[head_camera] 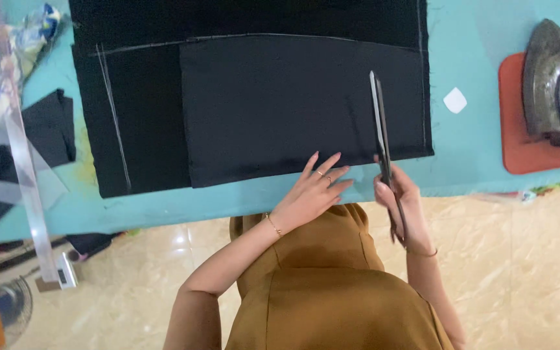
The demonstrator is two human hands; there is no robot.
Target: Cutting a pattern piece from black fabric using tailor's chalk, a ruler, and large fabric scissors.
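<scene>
Head view: left hand (pixel 311 191) flat on black fabric (pixel 254 97), right hand (pixel 398 194) beside gripping scissors (pixel 381 129).

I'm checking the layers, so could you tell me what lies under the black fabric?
Under the black fabric is a teal table; anything between them is covered.

Mustard-brown dress; bare arms; ring and thin bracelet on left hand (pixel 312 194).

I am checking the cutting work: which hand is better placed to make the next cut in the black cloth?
The right hand. It already holds the scissors, whose blades lie over the black cloth near its right edge. The left hand lies flat at the cloth's lower edge, fingers spread.
</scene>
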